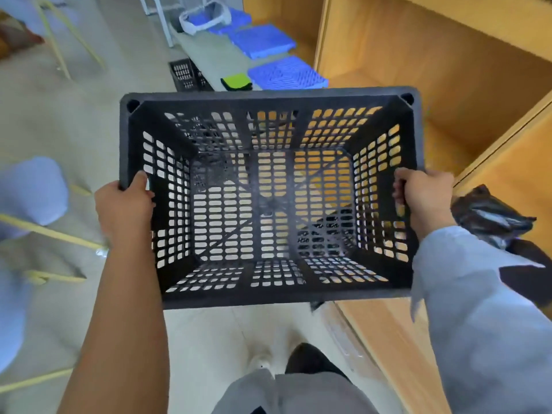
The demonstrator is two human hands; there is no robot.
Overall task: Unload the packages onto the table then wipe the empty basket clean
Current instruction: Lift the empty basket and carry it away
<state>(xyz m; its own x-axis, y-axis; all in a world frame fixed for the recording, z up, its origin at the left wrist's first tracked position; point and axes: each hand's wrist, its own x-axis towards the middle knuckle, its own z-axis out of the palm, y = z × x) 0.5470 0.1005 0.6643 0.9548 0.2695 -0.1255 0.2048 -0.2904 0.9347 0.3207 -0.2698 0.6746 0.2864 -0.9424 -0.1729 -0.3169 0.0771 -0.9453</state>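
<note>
Basket [268, 198] hangs empty between my grips, left hand [125, 207] and right hand [424, 195] each clenched on a short-side rim, long axis crosswise, while the cloth [236, 81] lies ahead on the desk [209, 55], nearer my right.

View: we have one head-worn, wide-angle camera.
Direction: we look forward and steeply down, past our own arms to the floor [209, 330].
Nearness: the black basket [268, 94] fills the middle at arm's length.
Edges: lines bow outward; wooden shelving [418, 61] at right.
Overlap: none; a single view.
</note>
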